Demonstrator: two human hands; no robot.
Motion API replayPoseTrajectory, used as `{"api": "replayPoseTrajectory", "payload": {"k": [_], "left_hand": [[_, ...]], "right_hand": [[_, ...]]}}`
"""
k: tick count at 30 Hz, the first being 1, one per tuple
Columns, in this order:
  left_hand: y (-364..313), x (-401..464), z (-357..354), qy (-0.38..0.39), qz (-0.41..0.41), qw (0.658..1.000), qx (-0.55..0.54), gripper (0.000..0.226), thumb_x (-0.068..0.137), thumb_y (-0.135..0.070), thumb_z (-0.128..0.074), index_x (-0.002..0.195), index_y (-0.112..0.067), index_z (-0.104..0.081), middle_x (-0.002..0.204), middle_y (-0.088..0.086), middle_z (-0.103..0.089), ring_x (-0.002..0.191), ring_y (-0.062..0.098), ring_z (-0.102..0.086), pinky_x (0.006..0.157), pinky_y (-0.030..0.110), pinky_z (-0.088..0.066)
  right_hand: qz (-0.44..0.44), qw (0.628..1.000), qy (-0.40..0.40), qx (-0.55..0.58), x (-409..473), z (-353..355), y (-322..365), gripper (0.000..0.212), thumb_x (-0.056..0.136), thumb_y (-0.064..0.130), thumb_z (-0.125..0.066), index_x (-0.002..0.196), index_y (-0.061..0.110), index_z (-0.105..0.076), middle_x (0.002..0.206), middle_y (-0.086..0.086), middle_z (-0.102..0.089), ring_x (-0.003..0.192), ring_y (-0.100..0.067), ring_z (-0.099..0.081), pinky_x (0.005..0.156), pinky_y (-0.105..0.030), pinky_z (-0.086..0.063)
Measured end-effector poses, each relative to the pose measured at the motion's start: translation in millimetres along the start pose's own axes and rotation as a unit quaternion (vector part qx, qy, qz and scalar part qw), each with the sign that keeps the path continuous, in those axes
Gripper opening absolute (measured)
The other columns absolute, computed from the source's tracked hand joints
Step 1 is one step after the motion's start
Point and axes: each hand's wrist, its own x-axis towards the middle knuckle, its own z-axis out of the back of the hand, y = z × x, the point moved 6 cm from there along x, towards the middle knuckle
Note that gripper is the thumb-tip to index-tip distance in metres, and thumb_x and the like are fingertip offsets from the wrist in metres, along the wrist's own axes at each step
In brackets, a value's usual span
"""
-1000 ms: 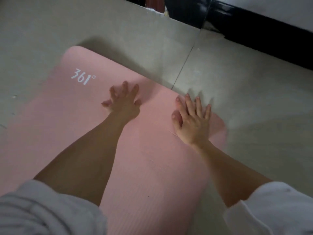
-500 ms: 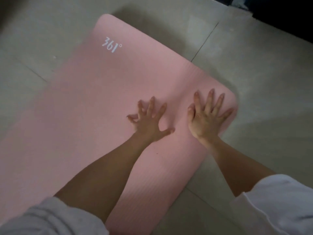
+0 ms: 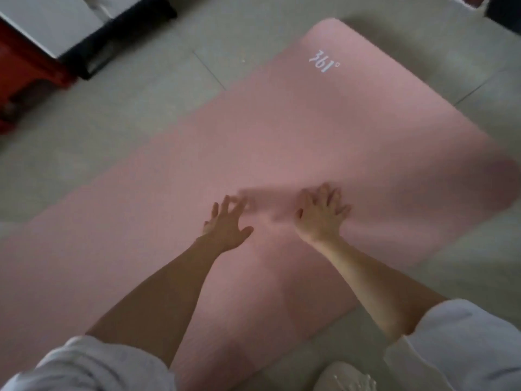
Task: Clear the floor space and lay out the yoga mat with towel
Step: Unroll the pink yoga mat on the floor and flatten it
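A pink yoga mat [image 3: 296, 131] lies unrolled on the grey tiled floor, running from the lower left to the upper right, with a white "361°" logo [image 3: 323, 61] near its far end. My left hand [image 3: 227, 225] rests palm down on the middle of the mat with its fingers spread. My right hand [image 3: 321, 214] lies flat on the mat just to the right of it, fingers apart and blurred. Neither hand holds anything. No towel is in view.
A red piece of furniture [image 3: 25, 77] and a black-based white object [image 3: 93, 38] stand on the floor at the upper left. A dark object [image 3: 504, 9] sits at the top right corner. A white shoe [image 3: 345, 376] shows at the bottom edge beside the mat.
Both hands have slid back from the mat's far right corner toward its middle. The view has swung, so the mat's far end now lies at the upper right.
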Motion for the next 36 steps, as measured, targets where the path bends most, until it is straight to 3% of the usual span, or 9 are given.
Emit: {"api": "replayPoseTrajectory", "payload": {"k": [4, 11, 16, 18, 21, 24, 27, 31, 36], "left_hand": [[94, -47, 36, -0.034, 0.028, 0.999, -0.032, 0.072, 0.092, -0.045, -0.045, 0.148, -0.034, 0.0, 0.159, 0.006, 0.006, 0.147, 0.03, -0.003, 0.117, 0.048, -0.018], [292, -156, 84, -0.141, 0.09, 0.982, -0.09, 0.065, 0.094, -0.035, -0.046, 0.148, -0.024, -0.012, 0.157, 0.014, -0.014, 0.142, 0.03, -0.023, 0.114, 0.037, -0.025], [436, -241, 20, -0.149, 0.169, 0.959, -0.173, 0.064, 0.094, -0.035, -0.045, 0.148, -0.025, -0.013, 0.157, 0.012, -0.012, 0.14, 0.034, -0.026, 0.113, 0.043, -0.028], [497, -283, -32, -0.141, 0.209, 0.943, -0.218, 0.063, 0.094, -0.035, -0.044, 0.148, -0.026, -0.013, 0.158, 0.012, -0.01, 0.141, 0.035, -0.024, 0.114, 0.044, -0.026], [543, -320, -105, -0.134, 0.267, 0.914, -0.275, 0.065, 0.092, -0.039, -0.046, 0.148, -0.028, -0.014, 0.159, 0.009, -0.008, 0.144, 0.032, -0.018, 0.116, 0.045, -0.023], [588, -360, -198, -0.087, 0.331, 0.886, -0.314, 0.073, 0.087, -0.051, -0.048, 0.147, -0.037, -0.008, 0.16, 0.0, 0.004, 0.146, 0.031, -0.002, 0.115, 0.056, -0.017], [600, -379, -272, -0.032, 0.349, 0.88, -0.321, 0.084, 0.079, -0.066, -0.049, 0.145, -0.045, -0.001, 0.158, -0.004, 0.016, 0.145, 0.034, 0.012, 0.108, 0.067, -0.012], [588, -384, -331, -0.043, 0.358, 0.876, -0.319, 0.098, 0.068, -0.075, -0.048, 0.142, -0.047, 0.011, 0.156, -0.002, 0.025, 0.142, 0.034, 0.022, 0.106, 0.071, -0.008], [568, -386, -337, -0.058, 0.366, 0.876, -0.308, 0.108, 0.059, -0.083, -0.045, 0.141, -0.046, 0.016, 0.156, -0.001, 0.025, 0.142, 0.035, 0.023, 0.105, 0.07, -0.004]], "right_hand": [[0.171, 0.977, 0.125, 0.028, -33, -7, 121, 0.049, 0.094, 0.021, -0.035, 0.142, 0.018, -0.03, 0.146, -0.013, -0.037, 0.134, -0.031, -0.034, 0.111, -0.042, -0.032], [0.375, 0.903, 0.144, -0.154, -129, -16, 323, 0.05, 0.093, 0.022, -0.032, 0.143, 0.018, -0.025, 0.144, -0.019, -0.038, 0.13, -0.032, -0.042, 0.106, -0.039, -0.038], [0.478, 0.846, 0.121, -0.204, -223, -75, 473, 0.054, 0.092, 0.018, -0.034, 0.145, 0.017, -0.024, 0.149, -0.014, -0.033, 0.135, -0.028, -0.036, 0.112, -0.038, -0.033], [0.494, 0.832, 0.135, -0.213, -270, -135, 526, 0.055, 0.091, 0.019, -0.035, 0.145, 0.018, -0.024, 0.149, -0.015, -0.034, 0.135, -0.03, -0.036, 0.111, -0.04, -0.034], [0.481, 0.822, 0.186, -0.24, -314, -220, 532, 0.059, 0.092, 0.026, -0.038, 0.147, 0.025, -0.018, 0.153, -0.013, -0.027, 0.139, -0.032, -0.027, 0.113, -0.049, -0.028], [0.455, 0.798, 0.25, -0.307, -366, -317, 512, 0.065, 0.089, 0.043, -0.044, 0.144, 0.043, -0.008, 0.159, 0.0, -0.003, 0.145, -0.032, -0.001, 0.108, -0.068, -0.012], [0.446, 0.777, 0.256, -0.363, -388, -370, 477, 0.079, 0.081, 0.059, -0.049, 0.142, 0.048, 0.001, 0.158, 0.002, 0.014, 0.144, -0.033, 0.014, 0.105, -0.07, -0.011], [0.459, 0.741, 0.21, -0.443, -392, -400, 443, 0.094, 0.073, 0.067, -0.049, 0.14, 0.046, 0.014, 0.152, -0.001, 0.032, 0.14, -0.036, 0.026, 0.104, -0.071, -0.008], [0.475, 0.717, 0.19, -0.473, -396, -389, 428, 0.097, 0.071, 0.069, -0.051, 0.14, 0.046, 0.013, 0.153, -0.004, 0.03, 0.14, -0.038, 0.023, 0.106, -0.069, -0.01]]}}
